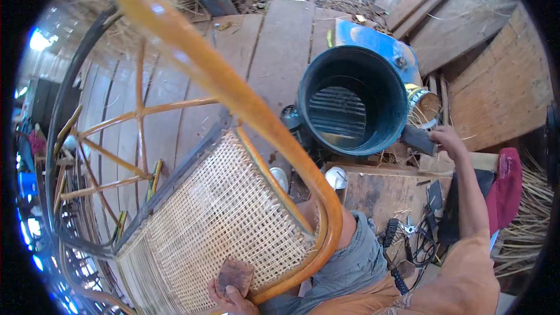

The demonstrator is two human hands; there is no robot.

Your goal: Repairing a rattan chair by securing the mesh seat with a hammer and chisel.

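A chair with a glossy orange-brown bent rattan frame [245, 102] and a woven cane panel [204, 204] leans across my lap. Low on the weave, my left hand [233, 300] grips a worn, reddish-brown flat piece [235, 276], thumb on top. My right arm stretches out to the right, where my right hand [448, 142] is closed on the end of a dark grey flat rectangular piece [419, 139]. That piece is beside the lower right rim of a large dark green bucket [304, 118]. A little water seems to lie in the bucket's bottom.
Behind the bucket lies a blue container [379, 44], with a small can [426, 107] at its right. Pliers [410, 228] and black cables [429, 244] lie on a wooden board [373, 198]. A red cloth [509, 186] and cane strips [534, 221] are farther right.
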